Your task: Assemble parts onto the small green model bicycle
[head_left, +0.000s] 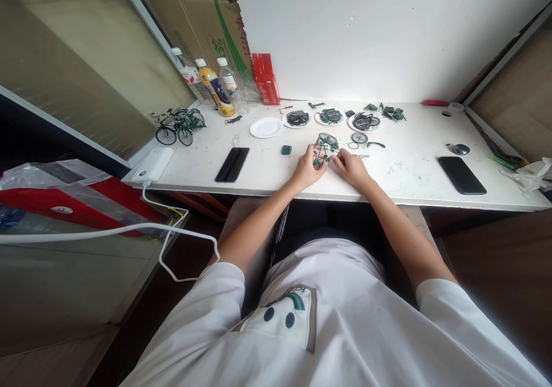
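A small green model bicycle frame with a wheel (325, 147) rests on the white table (267, 171) between my hands. My left hand (307, 168) is closed around its lower left part. My right hand (351, 166) pinches at its right side, fingers pressed together. A loose wheel (359, 138) and a green curved part (376, 144) lie just beyond my right hand. Paper plates hold more parts: black wheels (297, 118), green pieces (330, 116), wheels (365, 122). One white plate (266, 127) has nothing on it.
Finished green model bicycles (177, 126) stand at the far left by three bottles (213, 88) and a red box (265, 79). Two black phones (232, 164) (461, 175), a small green block (286, 149) and a white charger with cable (152, 165) lie on the table.
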Motion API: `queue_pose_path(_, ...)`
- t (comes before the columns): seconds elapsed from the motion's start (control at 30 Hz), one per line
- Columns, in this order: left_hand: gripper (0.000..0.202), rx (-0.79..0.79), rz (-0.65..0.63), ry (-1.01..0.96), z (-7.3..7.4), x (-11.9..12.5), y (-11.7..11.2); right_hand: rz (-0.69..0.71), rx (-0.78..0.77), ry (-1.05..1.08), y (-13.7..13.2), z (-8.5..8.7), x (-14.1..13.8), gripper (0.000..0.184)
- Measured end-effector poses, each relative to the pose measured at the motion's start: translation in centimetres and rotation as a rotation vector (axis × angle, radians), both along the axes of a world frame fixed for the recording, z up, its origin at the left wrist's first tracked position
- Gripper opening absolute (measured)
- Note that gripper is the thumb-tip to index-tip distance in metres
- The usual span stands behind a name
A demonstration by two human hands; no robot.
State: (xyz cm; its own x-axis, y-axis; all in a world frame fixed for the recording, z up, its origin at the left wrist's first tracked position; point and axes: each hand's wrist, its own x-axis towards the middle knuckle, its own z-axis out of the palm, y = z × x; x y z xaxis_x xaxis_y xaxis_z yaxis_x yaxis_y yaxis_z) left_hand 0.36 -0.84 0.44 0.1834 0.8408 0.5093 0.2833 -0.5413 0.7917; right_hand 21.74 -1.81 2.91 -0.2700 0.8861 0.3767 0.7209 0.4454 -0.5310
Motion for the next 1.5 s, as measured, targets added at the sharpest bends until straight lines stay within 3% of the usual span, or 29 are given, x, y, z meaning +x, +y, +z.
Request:
queue_pose_path(0.47, 0.052, 0.001, 0.003, 0.002, 0.1, 0.01, -0.03, -0.002, 0.019, -0.042, -0.04, 0.03, -0.06, 0.053)
queue_pose_path(0.9, 0.052, -0.006, -0.005, -0.008, 0.26, 0.09, -0.23, -0.008, -0.014, -0.048, -0.62, 0.75, -0.22, 0.069)
queue_pose_path(1.5, 0.05, 0.003, -0.016, 0.002, 0.06, 0.02, -0.08, -0.007, 0.032, -0.053, -0.18, 0.21, -0.08, 0.063)
